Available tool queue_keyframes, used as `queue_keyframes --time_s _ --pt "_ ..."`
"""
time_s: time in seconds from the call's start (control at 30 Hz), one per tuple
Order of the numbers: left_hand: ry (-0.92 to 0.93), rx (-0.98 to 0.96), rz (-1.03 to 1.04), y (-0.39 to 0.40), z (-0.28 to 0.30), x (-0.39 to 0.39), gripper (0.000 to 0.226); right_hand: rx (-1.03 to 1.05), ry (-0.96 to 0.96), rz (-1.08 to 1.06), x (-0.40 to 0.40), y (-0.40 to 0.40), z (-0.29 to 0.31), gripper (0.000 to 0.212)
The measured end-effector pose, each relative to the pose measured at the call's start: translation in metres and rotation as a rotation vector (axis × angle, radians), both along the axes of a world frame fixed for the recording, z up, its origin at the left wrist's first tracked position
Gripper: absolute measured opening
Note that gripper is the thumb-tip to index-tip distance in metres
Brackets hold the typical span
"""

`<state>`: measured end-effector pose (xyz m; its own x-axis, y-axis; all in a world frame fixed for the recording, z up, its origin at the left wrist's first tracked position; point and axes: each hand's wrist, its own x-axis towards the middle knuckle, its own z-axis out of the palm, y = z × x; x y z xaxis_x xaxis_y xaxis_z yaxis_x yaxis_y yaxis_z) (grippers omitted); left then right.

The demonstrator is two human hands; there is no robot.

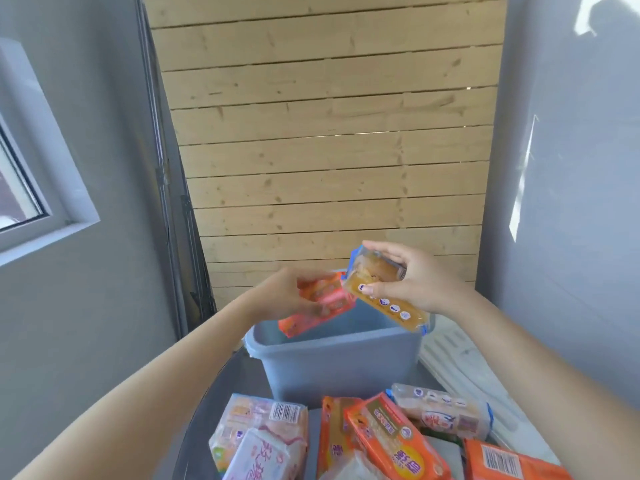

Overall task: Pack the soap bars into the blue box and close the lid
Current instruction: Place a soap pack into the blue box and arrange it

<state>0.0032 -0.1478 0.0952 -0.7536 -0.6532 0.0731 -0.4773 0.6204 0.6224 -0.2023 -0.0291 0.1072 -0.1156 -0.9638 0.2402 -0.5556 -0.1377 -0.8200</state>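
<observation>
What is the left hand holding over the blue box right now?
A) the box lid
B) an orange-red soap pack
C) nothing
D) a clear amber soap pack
B: the left hand grips an orange-red soap pack tilted down into the open blue box, while the right hand holds the clear amber pack.

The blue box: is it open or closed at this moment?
Open. The blue box has no lid on top; its rim and inner wall show, and two soap packs are held over the opening.

Table: round dark grey table
Far side: open blue plastic box
Near side: heap of wrapped orange and pink soap bars
</observation>
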Motion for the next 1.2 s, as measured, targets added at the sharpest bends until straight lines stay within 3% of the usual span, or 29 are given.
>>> queue_keyframes --time_s 0.3,0.43,0.57,0.73,0.97,1.07,1.2 --pt "-0.599 -0.115 -0.122 -0.054 -0.059 -0.029 0.071 0.145 0.242 -0.054 -0.006 -0.05 -0.027 0.062" --pt "-0.804 -0.215 -0.149 -0.065 -0.077 -0.034 0.054 0.143 0.418 -0.04 -0.006 -0.053 -0.038 0.069" --pt "-0.864 -0.293 -0.147 -0.068 -0.085 -0.042 0.049 0.136 0.376 -0.068 -0.008 -0.055 -0.039 0.069" --pt "-0.992 -0.554 -0.149 -0.068 -0.092 -0.048 0.066 0.125 0.256 -0.112 -0.011 -0.053 -0.039 0.063" --pt "-0.773 -0.153 0.034 -0.066 -0.08 -0.046 0.028 0.152 0.234 -0.088 -0.01 -0.054 -0.039 0.063" --pt "-0.77 -0.047 0.049 -0.065 -0.074 -0.046 0.027 0.195 0.241 -0.053 -0.01 -0.06 -0.041 0.064" --pt "-0.785 0.104 0.069 -0.067 -0.064 -0.043 0.03 0.247 0.448 0.023 -0.009 -0.078 -0.043 0.073"
